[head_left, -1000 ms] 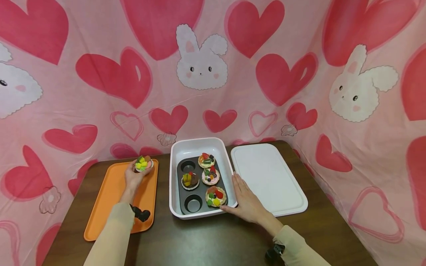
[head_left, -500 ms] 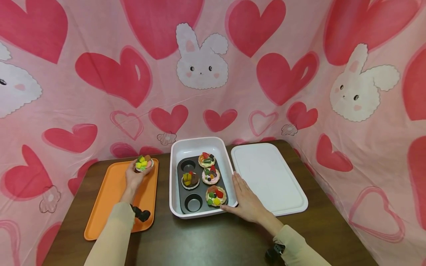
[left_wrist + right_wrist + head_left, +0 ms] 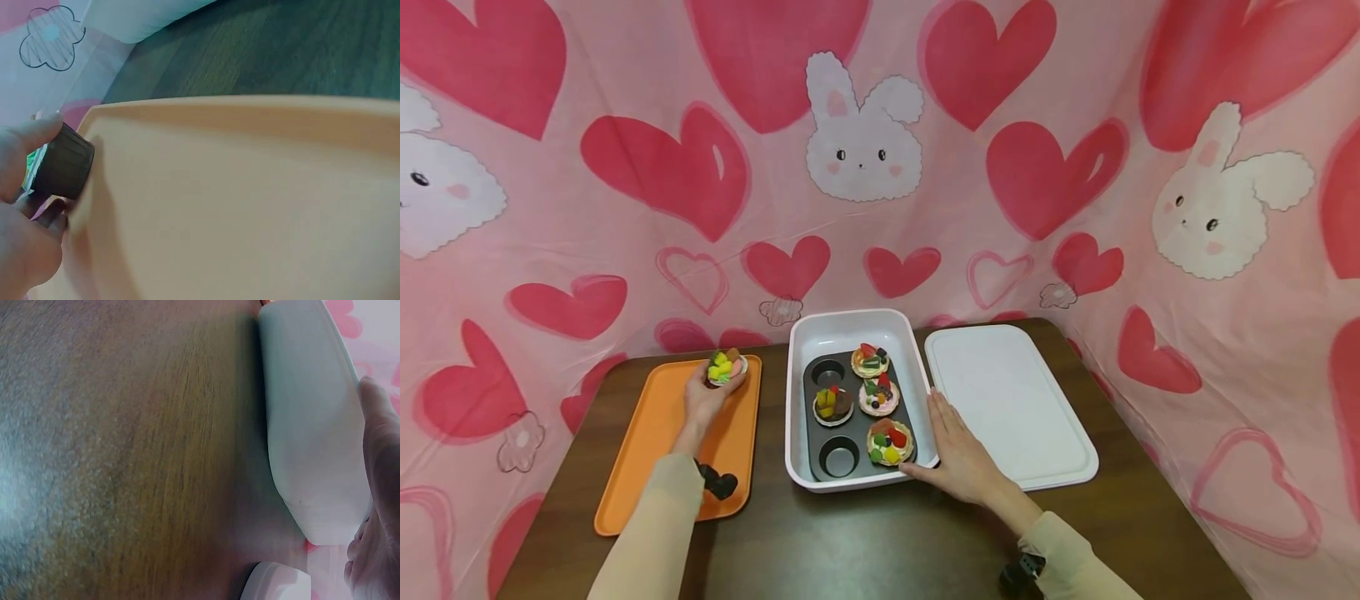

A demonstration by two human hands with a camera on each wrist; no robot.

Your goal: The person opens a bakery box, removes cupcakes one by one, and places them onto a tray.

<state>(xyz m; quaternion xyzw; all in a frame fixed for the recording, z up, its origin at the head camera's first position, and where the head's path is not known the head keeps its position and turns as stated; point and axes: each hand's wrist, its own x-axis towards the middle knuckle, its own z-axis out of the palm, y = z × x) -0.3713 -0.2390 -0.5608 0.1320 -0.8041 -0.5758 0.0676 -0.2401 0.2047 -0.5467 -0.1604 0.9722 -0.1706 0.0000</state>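
Observation:
My left hand [image 3: 702, 402] grips a toy fruit tart [image 3: 725, 367] by its sides over the far end of the orange tray [image 3: 640, 450]. Yellow, green, pink and brown pieces top it. In the left wrist view its dark fluted cup [image 3: 65, 162] is tilted, thumb on one side and fingers on the other. My right hand [image 3: 964, 462] rests with straight fingers along the right side of a white bin [image 3: 794, 392], thumb at the front corner. Inside the bin lies a dark muffin tin [image 3: 859, 425] with several fruit-topped tarts, one being the chocolate-and-yellow tart [image 3: 833, 406].
Two cups of the tin hold nothing, the back-left cup [image 3: 829, 373] and the front-left cup [image 3: 838, 457]. A white lid-like board [image 3: 1007, 400] lies right of the bin. Brown table [image 3: 850, 550] runs in front; a pink heart-and-rabbit cloth [image 3: 745, 200] hangs behind.
The head view has shifted slightly, so everything sits a little further right. Both hands keep their places, the left still gripping the tart and the right against the bin.

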